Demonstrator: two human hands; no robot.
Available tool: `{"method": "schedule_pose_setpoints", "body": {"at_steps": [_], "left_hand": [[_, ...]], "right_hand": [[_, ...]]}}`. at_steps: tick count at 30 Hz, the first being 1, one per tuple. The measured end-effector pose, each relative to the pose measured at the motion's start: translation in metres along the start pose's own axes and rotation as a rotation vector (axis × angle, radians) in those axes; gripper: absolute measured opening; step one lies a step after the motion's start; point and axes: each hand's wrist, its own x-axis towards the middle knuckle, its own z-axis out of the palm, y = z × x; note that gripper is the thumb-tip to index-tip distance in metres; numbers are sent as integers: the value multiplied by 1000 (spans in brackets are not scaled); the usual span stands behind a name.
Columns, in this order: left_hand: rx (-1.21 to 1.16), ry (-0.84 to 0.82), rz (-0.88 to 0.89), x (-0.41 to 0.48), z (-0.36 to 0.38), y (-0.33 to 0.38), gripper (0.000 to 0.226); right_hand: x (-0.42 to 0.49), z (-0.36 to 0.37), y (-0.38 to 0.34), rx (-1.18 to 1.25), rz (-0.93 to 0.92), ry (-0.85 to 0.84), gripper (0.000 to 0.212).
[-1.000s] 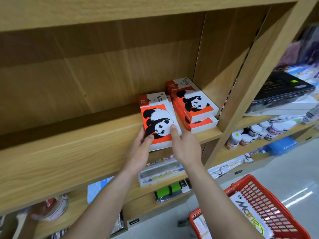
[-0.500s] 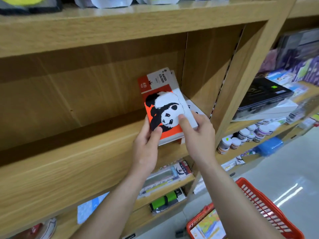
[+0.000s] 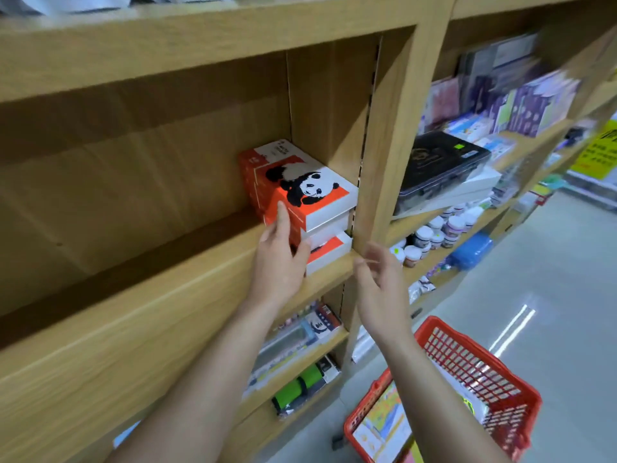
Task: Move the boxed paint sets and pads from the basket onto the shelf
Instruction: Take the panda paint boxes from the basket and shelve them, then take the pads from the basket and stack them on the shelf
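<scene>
Now stacked, panda box (image 3: 300, 185) steadied by left hand (image 3: 278, 265); right hand (image 3: 377, 285) has released its grip.

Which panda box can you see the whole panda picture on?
The top panda box of the stack. Its panda picture faces up with nothing on it. The boxes under it show only their edges, and the left hand touches the stack's side.
</scene>
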Motion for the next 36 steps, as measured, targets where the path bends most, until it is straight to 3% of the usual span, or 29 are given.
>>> {"method": "schedule_pose_setpoints", "body": {"at_steps": [3,5,7,11,16,19,22,26,31,36], "left_hand": [[-115,11,-41,-12,-12,-2,75],[-140,122,45,-44,-15,-9,55],[-119,107,178,-91,-4,-15,32],[-90,-296,244,-152,65,-36,18],[75,-689,51,-165,199,-91,31],[192,-804,-4,-163,265,-127,45],[250,-819,-40,-161,316,-159,57],[170,-768,-3,-162,362,-193,49],[32,-675,43,-168,381,-217,41],[-63,-650,23,-174,389,-225,40]], "right_hand": [[-29,-21,44,-116,93,-33,24],[-51,-34,75,-226,149,-33,18],[-73,-50,111,-327,231,-24,20],[-114,-90,183,-436,453,-16,21],[-145,-127,283,-514,697,9,22],[-149,-126,347,-506,812,-92,33],[-140,-115,402,-495,839,-180,48],[-108,-97,462,-580,662,-166,49],[-79,-74,516,-747,609,-288,51],[-87,-56,543,-885,623,-304,72]]}}
